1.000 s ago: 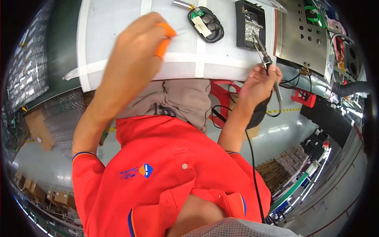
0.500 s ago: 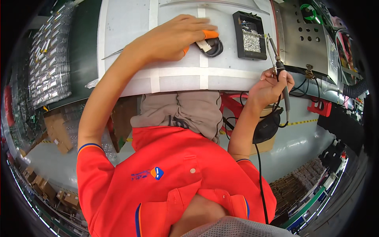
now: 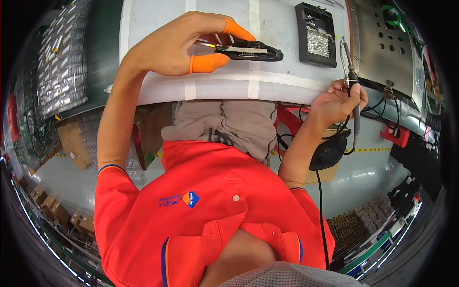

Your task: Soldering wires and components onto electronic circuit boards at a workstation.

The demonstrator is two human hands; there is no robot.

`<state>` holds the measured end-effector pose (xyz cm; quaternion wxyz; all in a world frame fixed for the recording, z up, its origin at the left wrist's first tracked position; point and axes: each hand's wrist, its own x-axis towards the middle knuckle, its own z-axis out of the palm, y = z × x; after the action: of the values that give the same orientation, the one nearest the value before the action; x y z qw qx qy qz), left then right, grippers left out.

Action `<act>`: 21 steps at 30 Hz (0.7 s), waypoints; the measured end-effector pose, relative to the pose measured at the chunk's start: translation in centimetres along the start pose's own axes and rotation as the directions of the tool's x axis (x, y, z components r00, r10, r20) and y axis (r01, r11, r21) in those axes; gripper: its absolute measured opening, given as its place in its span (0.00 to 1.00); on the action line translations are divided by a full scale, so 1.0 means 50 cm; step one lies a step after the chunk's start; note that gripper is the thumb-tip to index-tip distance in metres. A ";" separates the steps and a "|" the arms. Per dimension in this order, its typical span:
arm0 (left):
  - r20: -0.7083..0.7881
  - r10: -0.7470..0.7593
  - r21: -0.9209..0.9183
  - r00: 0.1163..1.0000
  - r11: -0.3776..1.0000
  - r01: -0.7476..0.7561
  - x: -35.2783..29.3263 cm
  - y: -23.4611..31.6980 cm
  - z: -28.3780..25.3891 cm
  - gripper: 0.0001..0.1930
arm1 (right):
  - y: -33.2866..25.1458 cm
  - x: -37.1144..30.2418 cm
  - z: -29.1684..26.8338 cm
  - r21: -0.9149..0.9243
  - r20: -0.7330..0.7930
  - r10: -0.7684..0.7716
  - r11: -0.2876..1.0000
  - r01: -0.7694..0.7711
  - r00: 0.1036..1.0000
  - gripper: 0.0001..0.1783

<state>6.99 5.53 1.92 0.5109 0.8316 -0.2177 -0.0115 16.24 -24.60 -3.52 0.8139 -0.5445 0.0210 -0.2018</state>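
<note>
Above the white work surface (image 3: 210, 91), my left hand (image 3: 167, 45) wears orange finger cots on thumb and a finger. Between those fingertips it grips a black electronic housing (image 3: 267, 55) with a pale strip along it and thin coloured wires at its left end. On the right, my right hand (image 3: 334, 105) is closed round a soldering iron (image 3: 353, 79), its tip pointing away from me. A thin metal guide runs beside the iron's tip, and its cable hangs below the hand.
A black open box (image 3: 303, 38) of silvery bits lies at the far right of the surface. Beyond it stands a perforated metal case (image 3: 373, 57). Stacked clear plastic trays (image 3: 62, 62) are at the left. A black cable (image 3: 321, 210) runs down beside my right arm.
My left hand has turned and spread its grip, bringing the black housing into fuller view. My right hand keeps the soldering iron in much the same pose.
</note>
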 end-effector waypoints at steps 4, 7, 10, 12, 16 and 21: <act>0.038 -0.145 -0.127 0.989 0.981 0.148 0.000 0.020 -0.012 0.17 | 0.013 -0.002 0.006 -0.038 0.020 -0.004 0.999 0.005 1.000 0.09; -0.013 0.587 0.103 0.809 0.806 -0.583 0.003 -0.056 -0.005 0.25 | 0.004 -0.004 0.005 -0.062 0.018 -0.019 0.998 0.020 1.000 0.09; -0.004 0.510 0.054 0.860 0.859 -0.509 -0.003 -0.048 -0.007 0.24 | 0.010 -0.002 0.000 -0.077 0.030 -0.034 0.996 0.036 0.999 0.09; -0.027 0.525 0.060 0.851 0.850 -0.523 -0.003 -0.049 -0.003 0.24 | 0.009 -0.001 -0.002 -0.084 0.027 -0.034 0.996 0.036 0.999 0.09; -0.034 0.505 0.011 0.863 0.863 -0.505 -0.006 -0.048 -0.001 0.23 | 0.010 -0.001 -0.005 -0.087 0.042 -0.034 0.996 0.037 0.999 0.09; -0.030 0.489 -0.024 0.872 0.872 -0.489 -0.008 -0.059 -0.004 0.22 | 0.015 0.001 -0.001 -0.090 0.050 -0.028 0.995 0.033 0.998 0.09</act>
<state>7.73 6.97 -0.59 0.5123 0.7417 -0.4147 0.1243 16.50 -24.43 -4.19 0.7854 -0.5859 0.0019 -0.1996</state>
